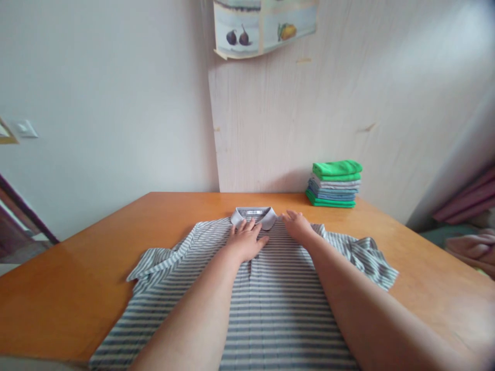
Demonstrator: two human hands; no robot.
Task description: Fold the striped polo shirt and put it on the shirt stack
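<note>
A grey and white striped polo shirt (270, 304) lies spread flat on the orange wooden table (77, 278), its collar (253, 215) pointing away from me. My left hand (246, 239) rests flat on the chest just below the collar, fingers stretched out. My right hand (298, 225) lies palm down on the shoulder right of the collar, fingers extended too. Both sleeves are crumpled out to the sides. Neither hand holds anything.
A stack of folded clothes (334, 183), green on top and bottom, stands at the table's far right by the wall. A wood panel (294, 113) leans behind the table. Pink fabric (469, 247) lies off the right edge.
</note>
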